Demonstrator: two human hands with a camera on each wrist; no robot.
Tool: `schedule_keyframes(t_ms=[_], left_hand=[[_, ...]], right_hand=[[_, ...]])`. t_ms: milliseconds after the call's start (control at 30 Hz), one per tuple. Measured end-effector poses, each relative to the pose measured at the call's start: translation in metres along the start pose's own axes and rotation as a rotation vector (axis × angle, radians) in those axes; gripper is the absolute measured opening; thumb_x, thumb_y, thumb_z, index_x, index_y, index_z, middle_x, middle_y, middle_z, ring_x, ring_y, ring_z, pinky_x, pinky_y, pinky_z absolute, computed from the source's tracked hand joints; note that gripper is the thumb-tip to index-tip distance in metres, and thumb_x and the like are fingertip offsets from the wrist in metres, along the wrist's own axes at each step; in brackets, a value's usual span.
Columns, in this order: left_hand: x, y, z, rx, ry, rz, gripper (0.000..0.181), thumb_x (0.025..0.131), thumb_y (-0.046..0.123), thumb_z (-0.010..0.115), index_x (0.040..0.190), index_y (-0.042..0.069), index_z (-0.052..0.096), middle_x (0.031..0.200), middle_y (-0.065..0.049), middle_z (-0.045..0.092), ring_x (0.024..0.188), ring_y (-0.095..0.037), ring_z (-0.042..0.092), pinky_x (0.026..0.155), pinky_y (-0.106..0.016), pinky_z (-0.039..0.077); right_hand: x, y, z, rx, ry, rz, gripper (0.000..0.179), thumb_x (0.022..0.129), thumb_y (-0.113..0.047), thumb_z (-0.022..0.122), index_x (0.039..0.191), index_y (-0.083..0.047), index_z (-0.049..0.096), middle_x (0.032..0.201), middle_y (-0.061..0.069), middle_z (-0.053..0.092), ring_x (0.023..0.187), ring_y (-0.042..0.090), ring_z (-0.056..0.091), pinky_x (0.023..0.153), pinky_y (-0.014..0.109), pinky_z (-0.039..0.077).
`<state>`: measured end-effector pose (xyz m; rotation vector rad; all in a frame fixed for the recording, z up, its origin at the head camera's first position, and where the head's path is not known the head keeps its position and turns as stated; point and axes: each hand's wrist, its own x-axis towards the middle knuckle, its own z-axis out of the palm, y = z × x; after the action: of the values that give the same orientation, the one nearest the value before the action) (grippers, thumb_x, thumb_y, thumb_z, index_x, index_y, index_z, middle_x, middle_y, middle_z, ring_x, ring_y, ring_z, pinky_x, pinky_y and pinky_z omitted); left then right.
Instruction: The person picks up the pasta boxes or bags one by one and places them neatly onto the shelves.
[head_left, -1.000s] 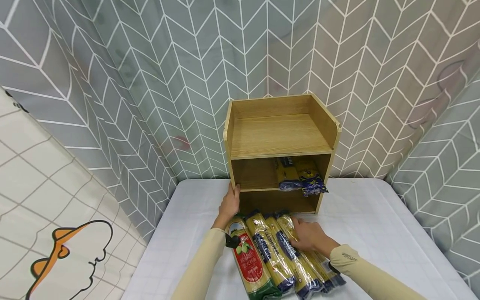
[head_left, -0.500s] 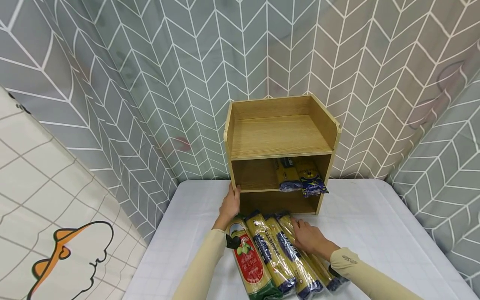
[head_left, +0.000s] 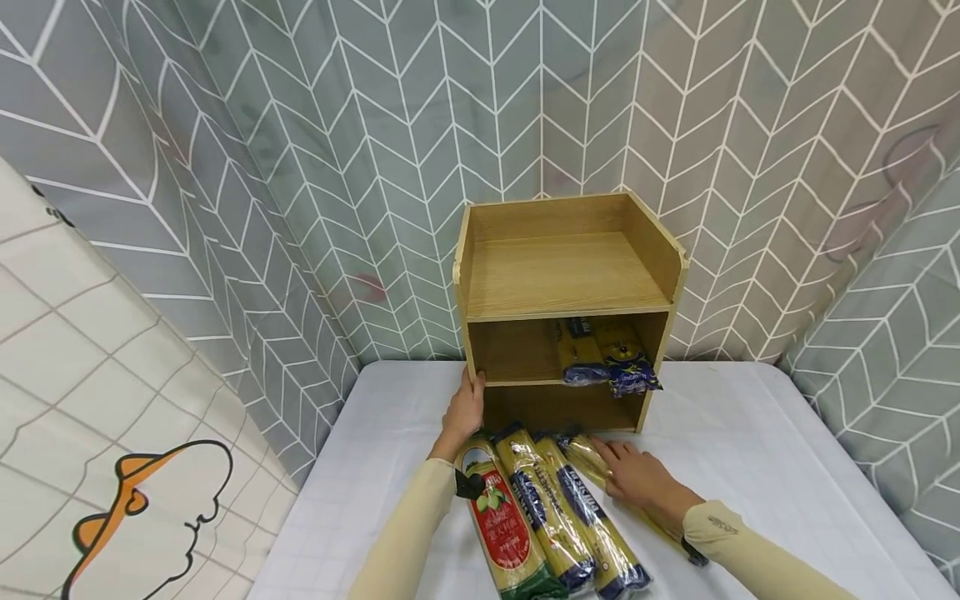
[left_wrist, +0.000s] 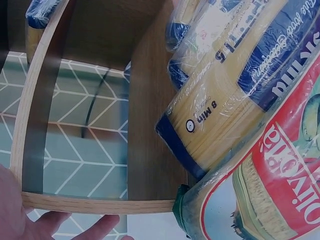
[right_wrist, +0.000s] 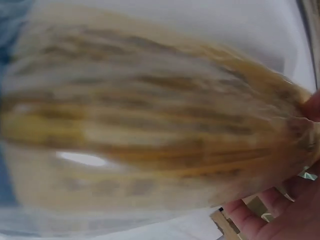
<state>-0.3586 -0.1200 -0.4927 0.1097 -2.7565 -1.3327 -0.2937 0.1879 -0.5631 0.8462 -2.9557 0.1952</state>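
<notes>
Four long, clear-wrapped pasta packets lie before you on the white-clothed worktop point(head_left: 720, 467), their far ends near the bottom front edge of the three-tier, light-wood shelf unit point(head_left: 562, 271), which stands toward the worktop's back edge. From left to right you have the red-and-green-labelled packet point(head_left: 504, 521), two yellow packets with blue bands point(head_left: 543, 500) point(head_left: 600, 533), and the rightmost yellow packet point(head_left: 588, 457), which slants toward the worktop's right side. Two more packets point(head_left: 579, 354) point(head_left: 622, 354) lie in the middle compartment, against its right wall, one overhanging the front edge.

Your right hand point(head_left: 648, 483) grips the rightmost packet, fingers and thumb curled in on opposite sides of it; the wrist view is blurred, so how firmly they close is hard to judge. Your left hand point(head_left: 463, 410) holds the unit's left side panel by its front edge, thumb in front, fingers along the outside.

The step in hand looks like taking hold of that rightmost packet. Moving it next calls for a secure, level grip and clearance from its neighbour, with your left hand steadying the unit.
</notes>
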Motion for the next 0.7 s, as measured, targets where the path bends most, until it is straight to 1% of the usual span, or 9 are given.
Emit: schedule_keyframes(t_ms=[67, 133, 300, 400, 467, 567, 633, 700], left_hand=[[0.0, 0.0, 0.001, 0.0, -0.008, -0.002, 0.062, 0.111, 0.049, 0.022, 0.164, 0.017, 0.023, 0.151, -0.023, 0.055, 0.13, -0.052, 0.057, 0.1, -0.075, 0.044], [-0.001, 0.0, 0.002, -0.003, -0.007, -0.002, 0.062, 0.111, 0.049, 0.022, 0.164, 0.018, 0.023, 0.151, -0.022, 0.055, 0.129, -0.052, 0.058, 0.099, -0.075, 0.044], [0.001, -0.001, 0.0, 0.005, 0.001, 0.004, 0.061, 0.112, 0.049, 0.023, 0.164, 0.017, 0.023, 0.151, -0.022, 0.055, 0.129, -0.052, 0.058, 0.099, -0.073, 0.045], [0.003, -0.002, -0.001, 0.003, 0.003, 0.009, 0.061, 0.112, 0.048, 0.023, 0.163, 0.015, 0.023, 0.151, -0.022, 0.056, 0.129, -0.052, 0.058, 0.099, -0.072, 0.046], [0.003, -0.002, -0.001, -0.002, 0.001, 0.011, 0.061, 0.112, 0.048, 0.024, 0.164, 0.015, 0.023, 0.15, -0.023, 0.056, 0.129, -0.051, 0.058, 0.099, -0.072, 0.046], [0.002, -0.002, 0.0, -0.005, 0.001, 0.01, 0.061, 0.112, 0.048, 0.023, 0.163, 0.015, 0.024, 0.15, -0.023, 0.056, 0.129, -0.052, 0.058, 0.099, -0.073, 0.045], [0.002, -0.002, 0.001, -0.005, -0.003, 0.005, 0.061, 0.112, 0.048, 0.023, 0.164, 0.016, 0.023, 0.151, -0.023, 0.055, 0.129, -0.052, 0.058, 0.099, -0.073, 0.045], [0.002, -0.001, 0.002, -0.009, -0.01, 0.0, 0.062, 0.111, 0.049, 0.022, 0.164, 0.016, 0.023, 0.152, -0.023, 0.054, 0.13, -0.053, 0.057, 0.099, -0.074, 0.045]], right_hand=[[-0.004, 0.002, 0.002, -0.001, -0.001, 0.01, 0.061, 0.095, -0.023, 0.061, 0.149, -0.001, 0.047, 0.133, 0.023, 0.062, 0.118, 0.042, 0.062, 0.075, 0.054, 0.055], [-0.008, 0.003, 0.005, -0.018, 0.014, 0.012, 0.062, 0.095, -0.027, 0.062, 0.15, -0.002, 0.047, 0.132, 0.021, 0.062, 0.117, 0.039, 0.062, 0.073, 0.052, 0.055], [-0.013, 0.015, 0.016, -0.124, 0.121, -0.028, 0.075, 0.089, -0.045, 0.073, 0.147, -0.005, 0.048, 0.121, 0.015, 0.063, 0.103, 0.031, 0.063, 0.056, 0.038, 0.049], [-0.016, 0.021, 0.02, -0.117, 0.146, -0.022, 0.083, 0.085, -0.054, 0.075, 0.147, -0.007, 0.046, 0.118, 0.014, 0.062, 0.096, 0.029, 0.063, 0.05, 0.035, 0.045], [-0.018, 0.022, 0.018, -0.082, 0.14, -0.01, 0.085, 0.083, -0.054, 0.076, 0.148, -0.007, 0.045, 0.118, 0.014, 0.061, 0.093, 0.029, 0.062, 0.048, 0.035, 0.044], [-0.021, 0.022, 0.015, -0.031, 0.113, -0.005, 0.087, 0.082, -0.05, 0.077, 0.15, -0.007, 0.045, 0.12, 0.013, 0.06, 0.092, 0.028, 0.06, 0.047, 0.035, 0.044], [-0.023, 0.022, 0.013, -0.021, 0.098, -0.013, 0.085, 0.083, -0.046, 0.078, 0.15, -0.006, 0.045, 0.119, 0.013, 0.06, 0.091, 0.026, 0.058, 0.049, 0.034, 0.043], [-0.024, 0.021, 0.012, -0.036, 0.101, -0.029, 0.08, 0.083, -0.04, 0.077, 0.148, -0.004, 0.047, 0.117, 0.012, 0.06, 0.089, 0.024, 0.057, 0.051, 0.032, 0.043]])
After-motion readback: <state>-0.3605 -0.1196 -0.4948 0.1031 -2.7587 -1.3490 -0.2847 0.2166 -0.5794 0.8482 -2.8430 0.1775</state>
